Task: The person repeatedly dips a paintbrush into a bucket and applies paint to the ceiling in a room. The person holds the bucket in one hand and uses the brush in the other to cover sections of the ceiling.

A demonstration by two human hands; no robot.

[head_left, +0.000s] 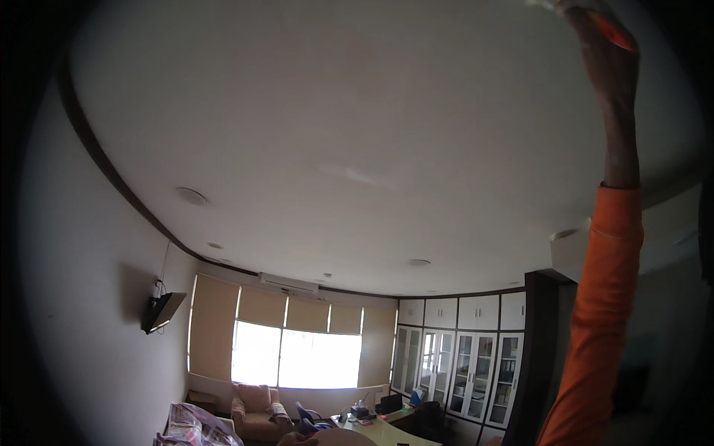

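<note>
1. Because the ceiling (pixel 357 97) is overhead, the orange-sleeved right arm (pixel 606 297) is raised, presumably for reach.
2. Whether the right hand (pixel 606 56) pinches the pale thing (pixel 549 4) beside it, at the upper edge, I cannot tell.

Dim overall. Lit mainly from the far window (pixel 297 358), blown out to white. Grey and flat across the ceiling (pixel 335 111); shadowed on the wall (pixel 82 312) behind the mounted screen (pixel 165 312). Soft at the raised right hand (pixel 611 65). Curved, then vignetted black toward the rim.
</note>
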